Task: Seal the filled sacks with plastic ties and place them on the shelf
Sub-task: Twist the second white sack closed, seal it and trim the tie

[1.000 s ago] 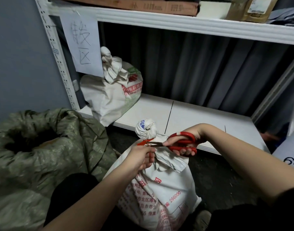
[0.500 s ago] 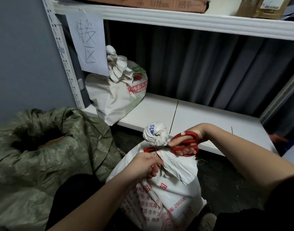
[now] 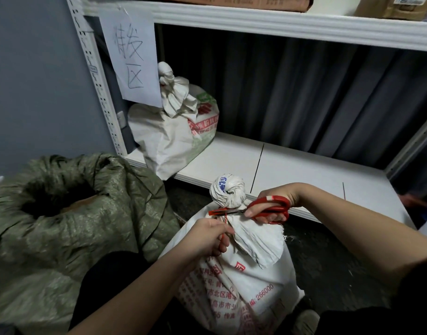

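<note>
A white woven sack (image 3: 258, 281) with red print stands on the floor in front of me, its neck twisted into a knob. A red plastic tie (image 3: 224, 220) circles the neck, and its loose tail runs down into my left hand (image 3: 211, 235), which pinches it. My right hand (image 3: 277, 204) grips red-handled scissors (image 3: 268, 209), whose blades lie against the tie at the neck. A second tied white sack (image 3: 173, 131) sits at the left end of the white lower shelf (image 3: 304, 170).
A large olive-green sack (image 3: 69, 209) lies open on my left. A paper sign (image 3: 130, 54) hangs on the shelf post. Cardboard boxes (image 3: 232, 1) rest on the upper shelf. A dark curtain hangs behind the shelf, and the floor is dark.
The view has shifted slightly. Both hands hold the same grips at the sack's neck, with my left hand a little lower on the tie's tail.
</note>
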The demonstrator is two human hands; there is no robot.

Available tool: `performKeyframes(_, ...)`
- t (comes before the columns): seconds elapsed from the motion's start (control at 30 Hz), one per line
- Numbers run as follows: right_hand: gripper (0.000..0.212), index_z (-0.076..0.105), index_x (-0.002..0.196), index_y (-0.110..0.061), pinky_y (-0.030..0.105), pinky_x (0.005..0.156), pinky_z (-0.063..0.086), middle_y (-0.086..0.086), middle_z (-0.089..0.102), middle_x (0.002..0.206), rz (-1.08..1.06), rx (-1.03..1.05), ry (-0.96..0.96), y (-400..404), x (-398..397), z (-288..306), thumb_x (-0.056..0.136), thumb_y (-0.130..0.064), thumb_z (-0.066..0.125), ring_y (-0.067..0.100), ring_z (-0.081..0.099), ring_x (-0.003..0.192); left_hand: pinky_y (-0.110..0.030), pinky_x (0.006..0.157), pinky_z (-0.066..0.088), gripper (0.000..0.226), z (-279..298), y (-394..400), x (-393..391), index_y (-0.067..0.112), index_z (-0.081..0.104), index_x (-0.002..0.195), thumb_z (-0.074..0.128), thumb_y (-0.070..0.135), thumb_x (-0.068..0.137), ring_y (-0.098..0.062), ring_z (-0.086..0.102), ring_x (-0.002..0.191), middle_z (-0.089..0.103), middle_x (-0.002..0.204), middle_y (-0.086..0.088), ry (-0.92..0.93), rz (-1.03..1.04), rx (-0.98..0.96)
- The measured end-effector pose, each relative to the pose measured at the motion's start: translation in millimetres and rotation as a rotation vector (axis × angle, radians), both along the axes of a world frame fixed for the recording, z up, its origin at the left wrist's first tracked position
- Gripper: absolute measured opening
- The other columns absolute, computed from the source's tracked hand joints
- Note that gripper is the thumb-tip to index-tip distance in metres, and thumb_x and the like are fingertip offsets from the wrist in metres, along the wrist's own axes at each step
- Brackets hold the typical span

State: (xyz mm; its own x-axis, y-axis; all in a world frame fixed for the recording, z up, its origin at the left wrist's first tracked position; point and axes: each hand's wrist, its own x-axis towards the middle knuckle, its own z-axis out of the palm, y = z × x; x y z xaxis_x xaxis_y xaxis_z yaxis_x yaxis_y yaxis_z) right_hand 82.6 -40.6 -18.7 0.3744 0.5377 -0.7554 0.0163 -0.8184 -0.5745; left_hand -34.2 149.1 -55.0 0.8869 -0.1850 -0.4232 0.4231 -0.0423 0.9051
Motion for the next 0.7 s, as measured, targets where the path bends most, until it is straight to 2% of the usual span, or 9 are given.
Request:
performKeyframes(0.5,0.043,0.055,0.065,-0.010,0.019,0.037,0.033,-0.002,0.042,0.040,-0.047,-0.065,-0.155,2.0,-3.1,1.8,0.089,-0.046,0.058,0.011,0.039,0.030,-0.011,0.037,0.029,0.023,0.9,0.0,2.7,0.008,0.061,0.075,0.048,0.007,0.094,-0.006,0.046,0.032,0.048,0.052,-0.005,0.032,0.023,-0.017)
performKeyframes(0.7,0.043,0.056,0.056,-0.013,0.019,0.039,0.034,-0.003,0.042,0.039,-0.129,0.037,-0.172,-0.7,-3.5,17.1,0.089,-0.041,0.060,0.010,0.039,0.031,-0.014,0.041,0.034,0.016,0.8,1.1,3.0,0.009,0.061,0.079,0.052,0.008,0.092,-0.007,0.049,0.035,0.051,0.057,-0.006,0.030,0.027,-0.032)
